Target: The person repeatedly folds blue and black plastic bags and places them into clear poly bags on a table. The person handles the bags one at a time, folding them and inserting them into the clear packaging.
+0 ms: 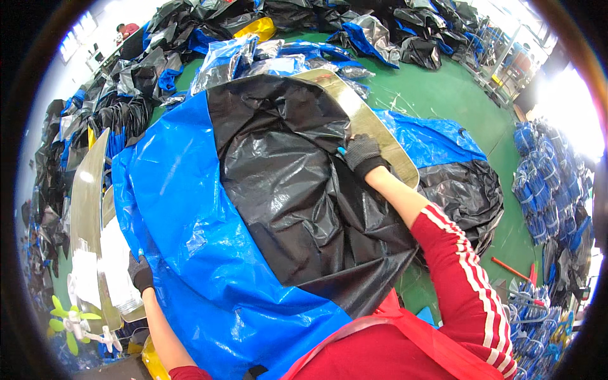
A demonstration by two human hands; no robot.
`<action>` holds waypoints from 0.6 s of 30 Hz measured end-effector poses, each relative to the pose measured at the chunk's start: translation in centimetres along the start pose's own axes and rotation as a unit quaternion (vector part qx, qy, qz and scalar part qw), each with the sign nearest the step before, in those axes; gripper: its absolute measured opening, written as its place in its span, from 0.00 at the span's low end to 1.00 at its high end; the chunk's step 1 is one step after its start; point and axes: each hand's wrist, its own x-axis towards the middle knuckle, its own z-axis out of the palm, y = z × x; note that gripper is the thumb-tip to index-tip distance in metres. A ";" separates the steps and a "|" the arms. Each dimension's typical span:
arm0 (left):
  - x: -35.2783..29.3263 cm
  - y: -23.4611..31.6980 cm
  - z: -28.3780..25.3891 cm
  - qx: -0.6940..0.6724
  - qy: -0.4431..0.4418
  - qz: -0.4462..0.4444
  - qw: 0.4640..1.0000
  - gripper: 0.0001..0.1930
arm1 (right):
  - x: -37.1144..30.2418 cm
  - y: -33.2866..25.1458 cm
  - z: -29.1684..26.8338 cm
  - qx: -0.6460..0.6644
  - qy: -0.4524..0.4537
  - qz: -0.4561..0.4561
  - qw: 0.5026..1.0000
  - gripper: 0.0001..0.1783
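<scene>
A large blue-and-black tarpaulin piece [278, 190], shiny and wrinkled, spreads in front of me over a worktop [380, 136]. Its left part is blue and its right part black. My left hand [140, 272], in a dark grey glove, is closed at the tarpaulin's left blue edge. On the black part, near its far right edge, my right hand [363, 154] grips the material with bent fingers. That hand wears a grey-and-black glove with a teal fingertip. The tarpaulin's near end lies against my red apron [405, 329].
Another blue-and-black tarpaulin piece [462, 171] lies right of the worktop on the green floor [437, 92]. Folded plastic packs [278, 63] sit beyond it. Bundled blue strips [538, 183] stand at far right. A green-bladed fan [75, 322] and white papers [120, 266] are at left.
</scene>
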 end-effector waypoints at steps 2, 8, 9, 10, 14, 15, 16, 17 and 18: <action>0.2 -0.5 -0.6 0.025 -0.021 0.022 0.999 0.25 | 0.3 3.3 -3.1 0.035 0.021 -0.058 0.997 0.19; 0.9 -3.6 1.6 -0.015 -0.087 0.031 0.996 0.26 | 0.1 15.6 -3.9 0.300 -0.187 0.242 0.904 0.24; 0.8 -4.0 2.3 0.017 -0.125 0.051 0.991 0.26 | -0.2 16.6 -2.9 0.258 -0.200 0.152 0.933 0.23; 0.8 -4.0 3.2 0.024 -0.121 0.057 0.991 0.26 | 0.1 16.9 -2.1 0.203 -0.213 0.060 0.954 0.22; 0.7 -3.0 4.7 -0.036 -0.088 -0.047 0.994 0.24 | 0.8 14.3 -1.6 0.267 0.073 -0.007 0.961 0.27; 0.6 -2.6 4.9 -0.040 -0.046 -0.064 0.996 0.23 | 1.3 13.0 -2.2 0.240 0.017 0.056 0.969 0.29; 0.6 -2.2 4.9 -0.034 -0.056 -0.059 0.996 0.23 | 1.7 11.9 -2.8 0.213 0.013 0.097 0.972 0.32; 0.4 -1.7 5.1 -0.024 -0.040 -0.072 0.996 0.22 | 2.4 10.8 -3.3 0.185 0.049 0.141 0.971 0.37; 0.3 -1.5 5.1 -0.020 -0.012 -0.081 0.996 0.22 | 2.8 9.9 -3.5 0.122 0.013 0.119 0.985 0.34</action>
